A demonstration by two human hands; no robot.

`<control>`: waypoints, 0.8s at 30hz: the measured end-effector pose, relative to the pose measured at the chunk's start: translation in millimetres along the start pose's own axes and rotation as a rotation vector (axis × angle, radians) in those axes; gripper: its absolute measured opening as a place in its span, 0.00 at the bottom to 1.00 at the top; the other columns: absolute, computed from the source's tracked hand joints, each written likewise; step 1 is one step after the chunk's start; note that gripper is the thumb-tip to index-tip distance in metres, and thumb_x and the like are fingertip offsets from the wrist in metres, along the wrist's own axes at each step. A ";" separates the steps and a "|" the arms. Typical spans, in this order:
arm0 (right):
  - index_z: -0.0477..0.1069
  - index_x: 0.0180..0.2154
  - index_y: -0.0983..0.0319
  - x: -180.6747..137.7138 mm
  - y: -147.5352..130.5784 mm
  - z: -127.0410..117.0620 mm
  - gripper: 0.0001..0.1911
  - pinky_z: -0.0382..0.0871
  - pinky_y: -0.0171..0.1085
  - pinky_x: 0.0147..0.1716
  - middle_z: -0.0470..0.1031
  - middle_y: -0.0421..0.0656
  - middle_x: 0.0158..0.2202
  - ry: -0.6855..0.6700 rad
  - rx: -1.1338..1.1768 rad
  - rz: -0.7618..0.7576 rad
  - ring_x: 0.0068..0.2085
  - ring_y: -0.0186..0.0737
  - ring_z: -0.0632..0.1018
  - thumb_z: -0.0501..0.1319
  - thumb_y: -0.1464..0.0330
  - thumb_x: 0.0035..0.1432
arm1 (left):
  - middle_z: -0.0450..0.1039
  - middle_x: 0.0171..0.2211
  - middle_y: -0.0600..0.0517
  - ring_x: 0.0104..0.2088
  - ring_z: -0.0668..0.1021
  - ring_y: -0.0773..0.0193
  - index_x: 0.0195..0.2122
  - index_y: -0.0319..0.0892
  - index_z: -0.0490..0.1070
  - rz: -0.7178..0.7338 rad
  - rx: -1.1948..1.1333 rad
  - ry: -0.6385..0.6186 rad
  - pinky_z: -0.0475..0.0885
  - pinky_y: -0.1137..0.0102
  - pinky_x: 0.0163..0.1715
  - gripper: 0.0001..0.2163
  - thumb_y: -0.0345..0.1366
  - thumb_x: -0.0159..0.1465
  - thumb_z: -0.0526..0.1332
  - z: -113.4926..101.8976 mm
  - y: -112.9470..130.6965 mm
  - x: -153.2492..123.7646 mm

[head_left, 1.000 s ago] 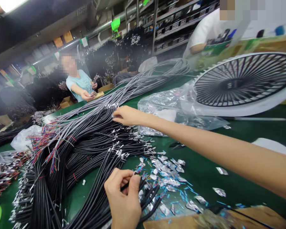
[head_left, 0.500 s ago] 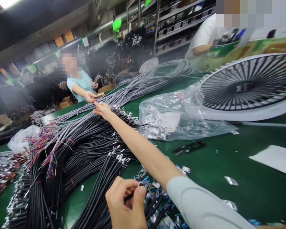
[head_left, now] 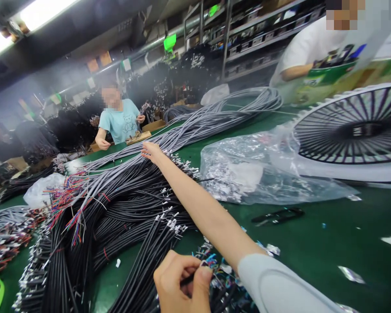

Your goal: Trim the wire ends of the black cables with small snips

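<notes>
My left hand [head_left: 182, 282] is low in the middle of the view, its thumb and fingers pinched round the end of a black cable [head_left: 187, 279]. My right arm stretches far across the table. At its end my right hand [head_left: 151, 152] hovers over the grey cables [head_left: 182, 134], fingers extended and apart, with nothing visible in them. Below it lie bundles of black cables [head_left: 140, 204] with white tips, some tied with red bands. Coloured wire ends [head_left: 80, 217] fan out at the left of the bundles.
A co-worker in a light blue shirt [head_left: 120, 119] sits across the table by a small wooden board [head_left: 138, 138]. Right of my arm are a clear plastic bag [head_left: 280, 182] of small parts, black snips [head_left: 276, 216] and a fan [head_left: 361, 130]. Another person [head_left: 308, 50] sits behind.
The co-worker's outstretched hand has drawn back to the left, away from my right hand. My view has shifted slightly left and up. My left hand keeps its pinch on the cable.
</notes>
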State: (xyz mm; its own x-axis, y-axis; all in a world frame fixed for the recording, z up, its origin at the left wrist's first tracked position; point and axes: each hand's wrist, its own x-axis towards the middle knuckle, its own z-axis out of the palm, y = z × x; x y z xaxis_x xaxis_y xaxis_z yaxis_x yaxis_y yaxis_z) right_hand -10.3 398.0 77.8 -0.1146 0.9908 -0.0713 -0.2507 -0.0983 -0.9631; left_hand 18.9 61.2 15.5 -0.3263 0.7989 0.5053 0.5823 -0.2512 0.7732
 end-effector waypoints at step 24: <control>0.68 0.47 0.63 -34.0 61.7 6.6 0.13 0.71 0.45 0.45 0.70 0.46 0.48 -0.224 -1.096 -0.552 0.45 0.40 0.74 0.56 0.65 0.63 | 0.71 0.22 0.50 0.23 0.72 0.68 0.24 0.38 0.76 -0.277 -0.133 -0.113 0.66 0.77 0.19 0.04 0.30 0.54 0.62 -12.4 7.4 4.5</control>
State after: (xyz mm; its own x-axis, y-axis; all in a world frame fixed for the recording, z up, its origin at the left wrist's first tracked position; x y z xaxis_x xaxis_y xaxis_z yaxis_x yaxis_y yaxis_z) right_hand -28.2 357.6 22.5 -0.4370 0.8272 0.3531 0.6034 0.5608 -0.5670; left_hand 12.5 56.2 28.3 -0.3699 0.9006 0.2284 0.3779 -0.0788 0.9225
